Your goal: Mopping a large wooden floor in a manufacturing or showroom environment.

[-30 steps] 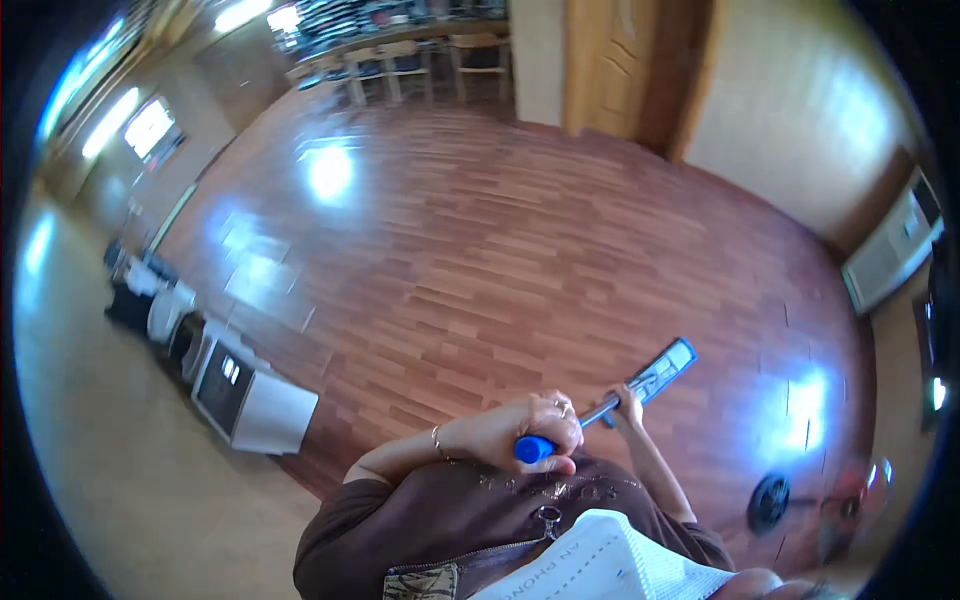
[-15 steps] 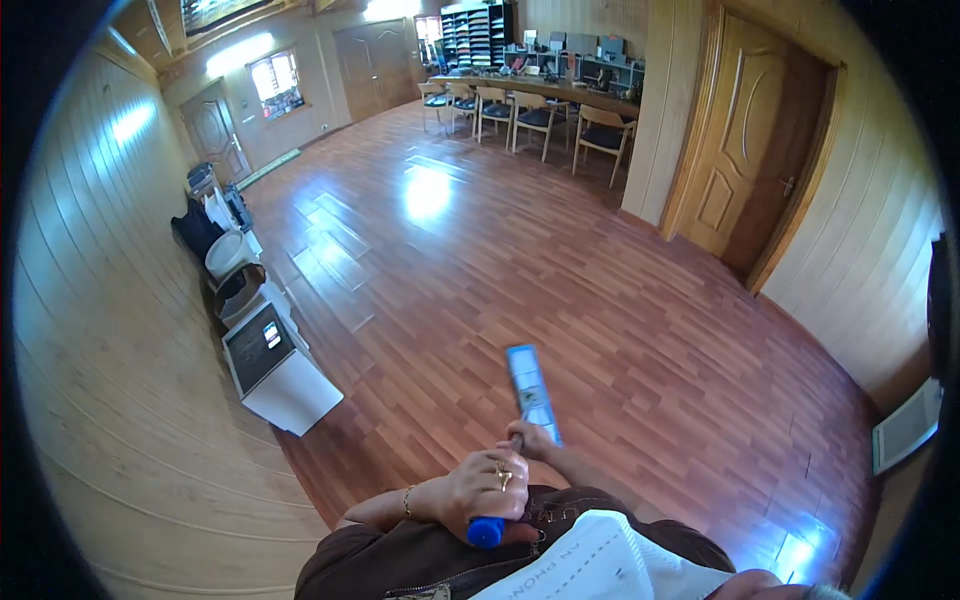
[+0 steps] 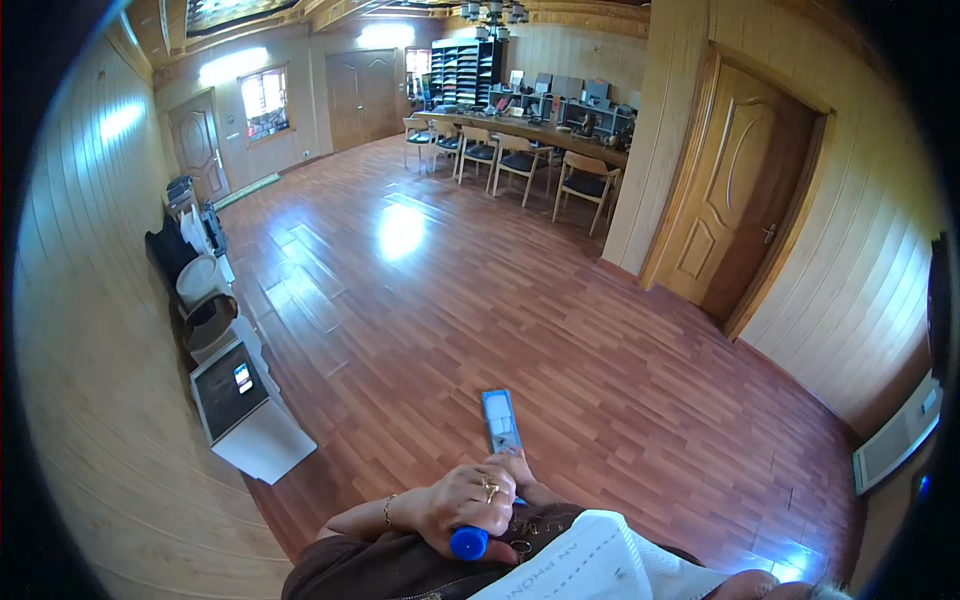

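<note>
Near the lower edge, my left hand (image 3: 468, 506), with a gold ring and a bracelet, is closed round the top of a flat mop's handle. The handle's blue end (image 3: 468, 543) sticks out below this fist. My right hand (image 3: 514, 470) is just beyond it, closed round the handle lower down and partly covered by the left hand. Past the hands, the mop's long, narrow head (image 3: 498, 412), blue-rimmed with a pale middle, lies over the wood-plank floor (image 3: 400, 350). My hands and body hide its near end.
A white cabinet (image 3: 262, 440) with a phone (image 3: 243, 378) on its dark top stands along the left wall, with bins (image 3: 200, 280) behind it. Several chairs (image 3: 585, 185) line a long desk (image 3: 530, 128) at the back. A wooden door (image 3: 735, 190) is on the right.
The mop head has come nearer to my body and slightly left in the picture. Both hands keep their hold on the handle. The view has tilted up and turned a little right.
</note>
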### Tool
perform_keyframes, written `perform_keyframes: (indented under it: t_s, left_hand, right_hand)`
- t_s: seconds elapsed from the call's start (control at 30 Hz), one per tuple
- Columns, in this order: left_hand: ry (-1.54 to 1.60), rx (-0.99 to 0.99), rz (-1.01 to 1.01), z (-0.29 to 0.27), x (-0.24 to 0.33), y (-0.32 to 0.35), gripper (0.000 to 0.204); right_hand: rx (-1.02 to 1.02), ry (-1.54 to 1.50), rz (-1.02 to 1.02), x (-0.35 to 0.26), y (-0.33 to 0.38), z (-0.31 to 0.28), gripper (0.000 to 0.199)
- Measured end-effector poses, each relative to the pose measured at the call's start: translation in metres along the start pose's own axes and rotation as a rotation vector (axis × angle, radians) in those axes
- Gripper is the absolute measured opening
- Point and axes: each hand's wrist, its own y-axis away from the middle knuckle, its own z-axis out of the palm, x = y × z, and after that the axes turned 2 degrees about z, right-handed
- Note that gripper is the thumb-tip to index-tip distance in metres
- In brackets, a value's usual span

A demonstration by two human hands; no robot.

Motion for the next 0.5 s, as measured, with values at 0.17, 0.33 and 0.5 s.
perform_keyframes:
  t_s: [0.17,0.33,0.5]
  left_hand:
    - [0.297,0.037,-0.291,0.01,-0.048,0.049,0.023]
    - [0.366,-0.045,-0.211,-0.01,-0.095,0.02,0.02]
    - [0.714,-0.145,-0.526,-0.026,-0.142,-0.008,0.018]
  right_hand:
    - [0.169,0.079,0.099,0.008,0.01,-0.032,0.032]
    - [0.387,-0.053,0.146,0.069,0.029,-0.045,0.031]
    - [0.316,0.239,0.385,0.149,0.019,-0.054,0.025]
